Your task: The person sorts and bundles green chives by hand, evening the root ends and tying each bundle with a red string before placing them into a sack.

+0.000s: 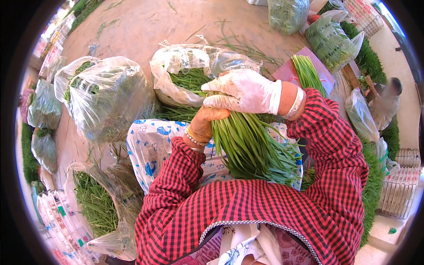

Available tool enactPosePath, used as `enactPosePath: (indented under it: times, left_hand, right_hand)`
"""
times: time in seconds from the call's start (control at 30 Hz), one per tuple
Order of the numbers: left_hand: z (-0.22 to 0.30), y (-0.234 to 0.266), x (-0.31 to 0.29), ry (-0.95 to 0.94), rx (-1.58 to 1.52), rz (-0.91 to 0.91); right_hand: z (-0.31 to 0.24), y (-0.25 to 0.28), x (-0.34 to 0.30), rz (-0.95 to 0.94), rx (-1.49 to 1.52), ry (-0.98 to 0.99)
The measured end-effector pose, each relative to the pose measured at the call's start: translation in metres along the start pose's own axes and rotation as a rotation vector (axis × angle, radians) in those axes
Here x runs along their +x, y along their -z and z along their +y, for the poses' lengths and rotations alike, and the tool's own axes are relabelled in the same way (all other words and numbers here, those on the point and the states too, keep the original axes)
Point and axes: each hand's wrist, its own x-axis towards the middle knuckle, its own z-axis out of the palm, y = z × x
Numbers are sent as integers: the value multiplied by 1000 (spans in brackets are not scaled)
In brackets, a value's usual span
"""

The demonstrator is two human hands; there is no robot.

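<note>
A thick bunch of green garlic chives (251, 148) lies over my lap, leaf tips fanning toward me and to the right. My left hand (205, 123), in a tan-orange glove, is wrapped round the bunch near its stem end. From the right, my right hand (245, 92) in a white glove reaches over that end, fingers closed about the stems; its fingertips are partly hidden. Just beyond my hands sits an open clear plastic bag (172, 84) with more chives inside. A white apron with blue prints (152, 152) covers my lap beneath the bunch.
A tied bundle of chives (309, 73) rests on a purplish board (282, 70) at right. Full plastic bags (110, 101) stand to the left, with an open bag of greens (95, 203) nearer me. Crates (399, 190) and heaped greens line the right side. Loose leaves litter the floor (141, 26).
</note>
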Motion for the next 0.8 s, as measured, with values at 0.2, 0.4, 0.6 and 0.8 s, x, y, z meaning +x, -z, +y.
enactPosePath:
  times: [0.2, 0.4, 0.6, 0.8]
  left_hand:
    - [5, -6, 8, 35, 110, 74]
    - [42, -23, 18, -224, 287, 181]
    - [153, -37, -7, -643, 392, 228]
    - [160, -69, -3, -582, 692, 361]
  right_hand:
    - [33, -12, 9, -15, -231, 237]
    - [36, -30, -8, 70, 1078, -245]
    - [65, -68, -89, -310, 896, -498]
    - [109, -59, -110, 127, 639, -646]
